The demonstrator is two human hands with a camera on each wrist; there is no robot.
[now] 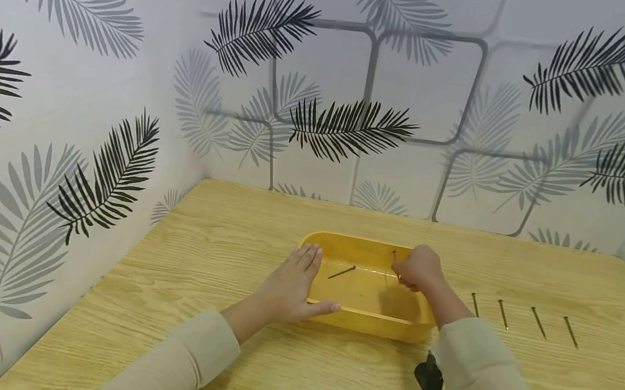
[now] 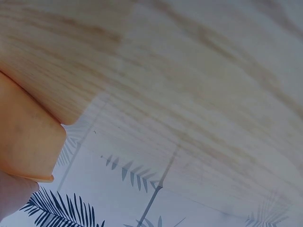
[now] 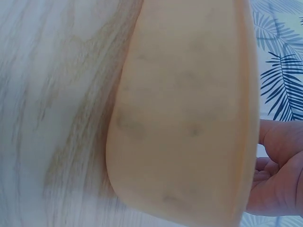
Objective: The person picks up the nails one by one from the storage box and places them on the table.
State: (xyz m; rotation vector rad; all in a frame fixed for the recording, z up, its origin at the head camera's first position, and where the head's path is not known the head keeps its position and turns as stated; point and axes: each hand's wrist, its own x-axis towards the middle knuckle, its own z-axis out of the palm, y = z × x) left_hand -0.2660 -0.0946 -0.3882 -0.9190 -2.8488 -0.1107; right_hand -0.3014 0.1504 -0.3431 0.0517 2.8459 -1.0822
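A yellow plastic tray (image 1: 371, 325) stands on the wooden table; its outer wall (image 3: 184, 113) fills much of the right wrist view. My left hand (image 1: 288, 287) rests on the tray's left end, fingers straight over the rim and thumb stretched along the near rim. Inside the tray's right part, my right hand (image 1: 420, 269) pinches a dark nail (image 1: 394, 256), whose head end shows beside the fingers; the rest is partly hidden. Another nail (image 1: 342, 272) lies slanted on the tray floor, left of the right hand.
To the right of the tray, several nails (image 1: 538, 322) lie spaced apart in a row on the table (image 1: 259, 221). A small black object (image 1: 429, 375) shows beside the right sleeve. Behind the table rises a leaf-patterned wall (image 1: 331, 75).
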